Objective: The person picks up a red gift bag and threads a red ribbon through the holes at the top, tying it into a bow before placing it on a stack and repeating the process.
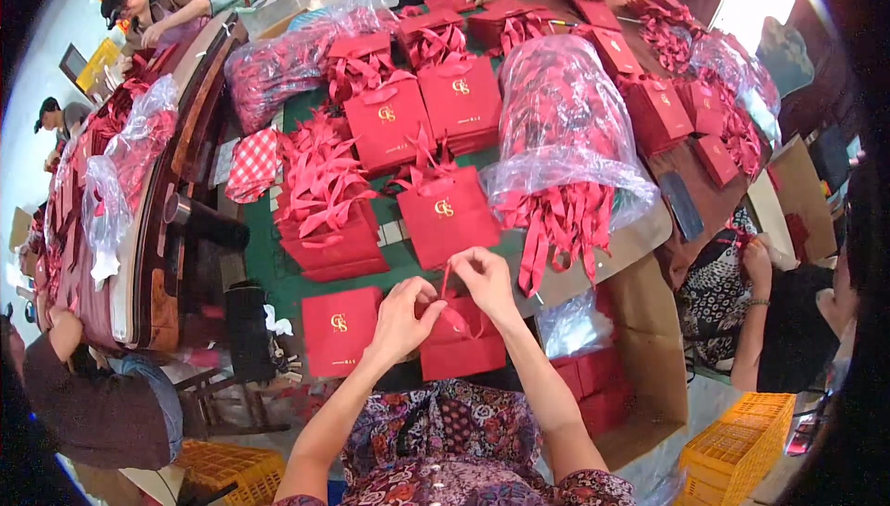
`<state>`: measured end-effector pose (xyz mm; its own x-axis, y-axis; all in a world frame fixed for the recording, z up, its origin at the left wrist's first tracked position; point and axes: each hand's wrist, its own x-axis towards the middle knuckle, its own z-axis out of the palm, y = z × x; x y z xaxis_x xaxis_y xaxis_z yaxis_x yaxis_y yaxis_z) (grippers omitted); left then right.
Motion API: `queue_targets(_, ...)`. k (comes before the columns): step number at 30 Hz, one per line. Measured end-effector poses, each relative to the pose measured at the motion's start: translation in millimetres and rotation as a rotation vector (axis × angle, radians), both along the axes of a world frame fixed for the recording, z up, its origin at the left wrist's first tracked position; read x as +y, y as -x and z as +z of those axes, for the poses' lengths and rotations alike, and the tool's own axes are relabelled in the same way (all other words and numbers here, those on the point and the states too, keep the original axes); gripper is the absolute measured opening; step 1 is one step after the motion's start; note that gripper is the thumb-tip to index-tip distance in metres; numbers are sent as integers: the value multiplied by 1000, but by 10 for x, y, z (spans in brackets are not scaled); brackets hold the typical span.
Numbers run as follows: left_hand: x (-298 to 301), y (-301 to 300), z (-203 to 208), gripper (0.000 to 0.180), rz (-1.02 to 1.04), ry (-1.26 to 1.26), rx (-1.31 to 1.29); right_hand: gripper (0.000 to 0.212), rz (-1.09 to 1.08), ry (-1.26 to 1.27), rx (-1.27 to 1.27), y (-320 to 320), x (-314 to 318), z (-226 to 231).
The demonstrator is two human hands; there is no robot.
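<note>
A red paper gift bag [464,356] lies in front of me at the table's near edge, with a red ribbon [448,277] above it. My right hand [486,281] pinches the upper end of this ribbon between thumb and fingertips. Lower down, my left hand [404,319] is closed around the same ribbon, its fingertips partly hidden. Just left of the hands lies another red gift bag [341,330], flat, with a gold emblem. Beyond them sits a stack of red bags [449,218] with ribbons on top.
A bunch of ribboned bags [329,228] stands at left. A clear plastic sack of red ribbons [565,126] lies at right, above an open cardboard box [654,358] holding red bags. A dark tumbler [206,223] lies at left. Yellow crates [737,446] stand on the floor. Other people work around the tables.
</note>
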<state>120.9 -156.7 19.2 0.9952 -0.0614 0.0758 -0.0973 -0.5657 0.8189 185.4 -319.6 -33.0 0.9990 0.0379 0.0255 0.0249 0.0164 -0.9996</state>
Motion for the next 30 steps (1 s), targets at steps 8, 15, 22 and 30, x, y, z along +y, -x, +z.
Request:
queue_targets(8, 55, -264, -167, 40, 39, -277, 30, 17, -142, 376, -157, -106, -317, 308)
queue_targets(15, -81, -390, -243, 36, 67, -355, 42, 30, -119, 881, -166, 66, -353, 171)
queue_targets(22, -127, -370, -306, 18, 79, -234, -56, 20, -113, 731, -234, 49, -340, 81)
queue_targets(30, -192, -382, -273, 20, 88, 289, 75, 17, -45, 296, -146, 162, -274, 355)
